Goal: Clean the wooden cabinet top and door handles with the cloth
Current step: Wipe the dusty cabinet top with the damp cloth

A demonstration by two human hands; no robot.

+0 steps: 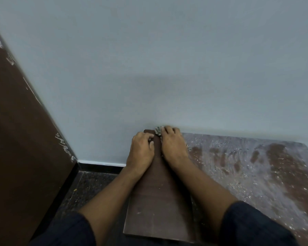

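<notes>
The wooden cabinet top (156,201) stretches from the bottom middle to the right; its left strip is dark clean brown, while the right part (256,167) is covered in grey dust with finger streaks. My right hand (172,144) is at the far left corner by the wall, with its fingers curled over a small bunched grey cloth (157,130) and pressing it onto the top. My left hand (141,150) rests beside it at the top's left edge, fingers bent over the corner, holding nothing that shows. No door handles are in view.
A pale blue wall (167,59) rises directly behind the cabinet. A dark brown panel or door (21,139) with white scuffs stands at the left. Dark speckled floor (89,189) and a black skirting lie between it and the cabinet.
</notes>
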